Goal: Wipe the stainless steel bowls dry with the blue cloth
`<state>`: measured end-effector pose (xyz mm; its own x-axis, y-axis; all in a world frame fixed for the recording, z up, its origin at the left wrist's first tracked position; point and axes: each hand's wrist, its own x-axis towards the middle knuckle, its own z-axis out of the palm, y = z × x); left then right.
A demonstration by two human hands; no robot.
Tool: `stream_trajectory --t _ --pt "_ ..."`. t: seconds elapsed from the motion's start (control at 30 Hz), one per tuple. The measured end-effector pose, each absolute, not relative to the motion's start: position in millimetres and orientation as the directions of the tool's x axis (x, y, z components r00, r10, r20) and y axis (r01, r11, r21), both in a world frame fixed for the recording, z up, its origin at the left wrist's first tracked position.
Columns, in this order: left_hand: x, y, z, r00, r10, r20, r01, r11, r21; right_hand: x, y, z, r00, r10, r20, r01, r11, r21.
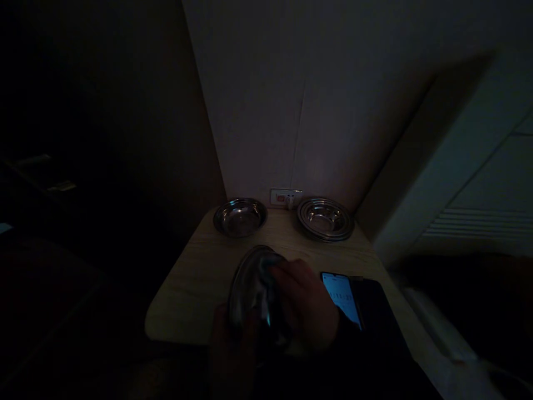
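In the dim light a shiny metal bowl is held tilted up on its side above the near part of the small wooden table. My left hand grips its lower left rim, with the fingers partly lost in shadow. Against the bowl's surface my right hand presses a bunched cloth, its fingers closed over it. Motion blur hides the exact finger positions.
At the back left stands a metal bowl, and at the back right a stack of metal bowls. A lit phone lies on the right beside a dark flat object. A wall socket is behind the table.
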<state>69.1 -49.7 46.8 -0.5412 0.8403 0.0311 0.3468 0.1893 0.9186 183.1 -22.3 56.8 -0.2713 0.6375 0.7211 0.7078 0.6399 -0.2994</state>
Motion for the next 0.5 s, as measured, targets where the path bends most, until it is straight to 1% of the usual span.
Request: stream_trajectory --t 0.07,0.17,0.2,0.3,0.4,0.43,0.47,0.5 --pt "69.6 -52.0 49.0 -0.556 0.831 -0.038 0.295 0.24 0.925 187.5 -22.7 59.5 -0.251 0.652 0.715 0.72 0.62 -0.313" --pt "69.4 -54.8 50.8 -0.537 0.836 -0.113 0.22 0.268 0.938 192.8 -26.2 64.5 -0.359 0.63 0.688 0.67 0.687 -0.279" --pt "69.7 -55.4 50.8 -0.524 0.844 -0.117 0.212 0.262 0.941 194.1 -27.4 66.0 -0.393 0.621 0.679 0.653 0.708 -0.27" --pt "71.8 -56.6 49.4 -0.511 0.854 -0.103 0.221 0.246 0.944 197.0 -30.5 69.1 -0.317 0.635 0.704 0.704 0.655 -0.274" --pt "75.1 -58.0 49.2 -0.5 0.864 -0.066 0.253 0.218 0.943 199.8 -33.0 69.1 -0.349 0.628 0.695 0.7 0.668 -0.252" --pt "76.5 -58.6 50.0 -0.504 0.859 -0.086 0.238 0.234 0.942 201.2 -33.1 68.9 -0.392 0.613 0.686 0.678 0.697 -0.235" --pt "78.2 -59.3 51.2 -0.494 0.863 -0.105 0.225 0.244 0.943 202.6 -32.9 68.7 -0.401 0.628 0.667 0.677 0.694 -0.247" --pt "79.8 -60.0 52.4 -0.495 0.861 -0.121 0.214 0.256 0.943 204.1 -32.6 68.5 -0.36 0.64 0.679 0.693 0.671 -0.265"
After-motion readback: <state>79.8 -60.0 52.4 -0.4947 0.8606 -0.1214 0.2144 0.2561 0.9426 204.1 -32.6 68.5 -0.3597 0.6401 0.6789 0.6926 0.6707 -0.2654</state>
